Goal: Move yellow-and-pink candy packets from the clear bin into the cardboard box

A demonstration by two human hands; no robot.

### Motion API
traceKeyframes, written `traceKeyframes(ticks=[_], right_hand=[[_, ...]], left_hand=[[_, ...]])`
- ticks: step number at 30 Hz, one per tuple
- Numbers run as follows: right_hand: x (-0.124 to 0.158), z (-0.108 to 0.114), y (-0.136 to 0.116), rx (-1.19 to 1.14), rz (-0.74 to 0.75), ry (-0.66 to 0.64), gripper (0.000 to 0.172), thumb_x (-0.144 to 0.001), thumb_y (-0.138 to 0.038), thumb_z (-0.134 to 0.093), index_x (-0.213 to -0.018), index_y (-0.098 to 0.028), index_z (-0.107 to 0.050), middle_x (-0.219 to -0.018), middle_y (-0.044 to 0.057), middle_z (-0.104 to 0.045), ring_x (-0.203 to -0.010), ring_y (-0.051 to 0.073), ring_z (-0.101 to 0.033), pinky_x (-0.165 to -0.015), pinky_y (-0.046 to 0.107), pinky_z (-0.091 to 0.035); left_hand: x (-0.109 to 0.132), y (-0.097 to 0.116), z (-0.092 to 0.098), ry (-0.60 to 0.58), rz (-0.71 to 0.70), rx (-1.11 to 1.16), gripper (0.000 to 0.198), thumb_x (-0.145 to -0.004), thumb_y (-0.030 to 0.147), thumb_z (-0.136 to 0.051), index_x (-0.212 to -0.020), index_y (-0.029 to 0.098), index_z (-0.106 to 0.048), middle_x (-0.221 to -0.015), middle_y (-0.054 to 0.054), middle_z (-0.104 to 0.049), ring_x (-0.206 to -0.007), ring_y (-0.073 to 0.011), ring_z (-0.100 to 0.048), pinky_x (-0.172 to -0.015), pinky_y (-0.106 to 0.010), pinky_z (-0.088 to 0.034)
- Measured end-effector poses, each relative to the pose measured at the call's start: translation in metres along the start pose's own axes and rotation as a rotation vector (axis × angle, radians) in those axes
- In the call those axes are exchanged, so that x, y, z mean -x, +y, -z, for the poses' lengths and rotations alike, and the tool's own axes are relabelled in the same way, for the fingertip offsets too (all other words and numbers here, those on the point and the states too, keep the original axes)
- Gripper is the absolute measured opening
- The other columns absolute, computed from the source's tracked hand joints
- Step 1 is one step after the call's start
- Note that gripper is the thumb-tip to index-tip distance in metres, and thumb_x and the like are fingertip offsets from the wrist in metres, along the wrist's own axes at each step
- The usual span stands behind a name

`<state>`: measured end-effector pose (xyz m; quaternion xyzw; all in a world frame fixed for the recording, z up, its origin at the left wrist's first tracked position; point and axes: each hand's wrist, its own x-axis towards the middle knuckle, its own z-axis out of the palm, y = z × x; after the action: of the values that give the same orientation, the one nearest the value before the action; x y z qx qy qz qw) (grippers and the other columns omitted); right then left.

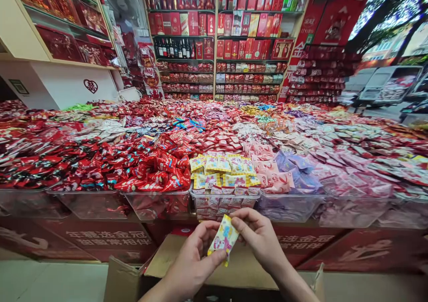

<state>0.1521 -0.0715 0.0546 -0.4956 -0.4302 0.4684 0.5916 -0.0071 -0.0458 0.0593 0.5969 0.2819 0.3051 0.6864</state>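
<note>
Between my two hands is a small yellow and white candy packet (224,238) with printed cartoon figures, held at a tilt. My left hand (197,257) pinches its lower end, thumb on the front. The upper right corner is gripped by my right hand (256,233) between thumb and fingers. Just beyond my hands stands a clear plastic bin (225,200) stacked with similar yellow packets (222,165). Below my hands is an open cardboard box (187,255), its inside mostly dark and partly hidden by my forearms.
Clear bins of red packets (160,168) lie to the left, purple packets (297,170) and pink packets (354,177) to the right. More wrapped sweets spread behind. Shelves (216,37) with bottles and red boxes line the back. A parked van (389,86) shows outside at right.
</note>
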Motion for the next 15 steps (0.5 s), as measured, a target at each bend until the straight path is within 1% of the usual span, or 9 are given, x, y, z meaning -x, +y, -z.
traceKeyframes(ticks=[2, 3, 5, 7, 8, 10, 11, 13, 15], right_hand=[[0.007, 0.001, 0.000, -0.004, 0.025, -0.037, 0.022, -0.071, -0.035, -0.057, -0.083, -0.016, -0.055, -0.060, -0.002, -0.050, -0.048, 0.005, -0.042, -0.043, 0.017, -0.035], [0.010, 0.003, 0.000, -0.006, 0.036, -0.050, 0.024, -0.072, -0.034, -0.056, -0.090, -0.018, -0.054, -0.063, -0.002, -0.049, -0.050, 0.005, -0.043, -0.043, 0.017, -0.035], [0.016, 0.004, 0.001, 0.005, 0.035, -0.090, 0.028, -0.073, -0.035, -0.054, -0.097, -0.019, -0.051, -0.064, -0.003, -0.048, -0.051, 0.006, -0.044, -0.044, 0.017, -0.036], [0.022, 0.004, 0.003, 0.027, 0.015, -0.105, 0.028, -0.073, -0.037, -0.054, -0.093, -0.018, -0.052, -0.060, -0.003, -0.047, -0.049, 0.006, -0.044, -0.044, 0.018, -0.036], [0.024, 0.003, 0.004, 0.034, 0.000, -0.095, 0.027, -0.072, -0.039, -0.054, -0.088, -0.017, -0.053, -0.057, -0.003, -0.047, -0.048, 0.006, -0.044, -0.044, 0.018, -0.036], [0.028, 0.000, 0.007, 0.029, -0.021, -0.047, 0.030, -0.071, -0.044, -0.054, -0.082, -0.015, -0.054, -0.054, -0.002, -0.048, -0.047, 0.007, -0.046, -0.043, 0.018, -0.036], [0.029, -0.002, 0.009, 0.020, -0.021, -0.021, 0.033, -0.069, -0.046, -0.054, -0.082, -0.016, -0.054, -0.055, -0.001, -0.050, -0.047, 0.008, -0.046, -0.043, 0.018, -0.035], [0.032, -0.004, 0.013, 0.011, -0.026, 0.001, 0.038, -0.066, -0.050, -0.055, -0.085, -0.016, -0.054, -0.057, 0.000, -0.052, -0.048, 0.009, -0.048, -0.042, 0.019, -0.035], [0.033, -0.003, 0.020, 0.025, -0.050, 0.004, 0.040, -0.062, -0.052, -0.057, -0.081, -0.017, -0.056, -0.058, 0.000, -0.051, -0.049, 0.009, -0.048, -0.043, 0.020, -0.036]], left_hand=[[-0.001, 0.000, 0.001, 0.013, -0.021, 0.012, 0.038, -0.070, 0.018, -0.061, -0.102, 0.023, -0.042, -0.079, 0.002, -0.057, -0.077, -0.0105, -0.054, -0.069, -0.021, -0.042], [-0.002, -0.001, 0.001, 0.051, -0.033, 0.037, 0.041, -0.069, 0.019, -0.061, -0.104, 0.024, -0.040, -0.075, 0.003, -0.056, -0.070, -0.0095, -0.055, -0.062, -0.019, -0.043], [-0.004, -0.006, 0.001, 0.162, -0.047, 0.110, 0.043, -0.068, 0.023, -0.062, -0.103, 0.025, -0.037, -0.071, 0.004, -0.055, -0.055, -0.0076, -0.054, -0.046, -0.015, -0.039], [-0.005, -0.012, 0.001, 0.263, -0.047, 0.182, 0.042, -0.067, 0.027, -0.064, -0.099, 0.024, -0.037, -0.075, 0.002, -0.058, -0.050, -0.0067, -0.052, -0.038, -0.013, -0.035], [-0.005, -0.014, 0.000, 0.280, -0.043, 0.205, 0.041, -0.066, 0.027, -0.065, -0.097, 0.023, -0.038, -0.077, 0.001, -0.059, -0.049, -0.0063, -0.052, -0.038, -0.013, -0.035], [-0.006, -0.011, 0.000, 0.273, -0.045, 0.204, 0.039, -0.064, 0.025, -0.066, -0.093, 0.022, -0.041, -0.077, 0.001, -0.060, -0.053, -0.0063, -0.052, -0.041, -0.013, -0.038], [-0.007, -0.005, 0.001, 0.255, -0.052, 0.176, 0.036, -0.064, 0.023, -0.066, -0.092, 0.021, -0.043, -0.077, 0.001, -0.060, -0.056, -0.0071, -0.054, -0.046, -0.014, -0.042], [-0.016, 0.017, 0.007, 0.214, -0.086, 0.075, 0.032, -0.065, 0.022, -0.065, -0.090, 0.020, -0.046, -0.080, 0.000, -0.061, -0.068, -0.0103, -0.057, -0.059, -0.018, -0.047], [-0.034, 0.050, 0.020, 0.187, -0.141, -0.063, 0.030, -0.067, 0.024, -0.063, -0.092, 0.020, -0.047, -0.087, -0.001, -0.062, -0.079, -0.0137, -0.058, -0.069, -0.023, -0.047]])
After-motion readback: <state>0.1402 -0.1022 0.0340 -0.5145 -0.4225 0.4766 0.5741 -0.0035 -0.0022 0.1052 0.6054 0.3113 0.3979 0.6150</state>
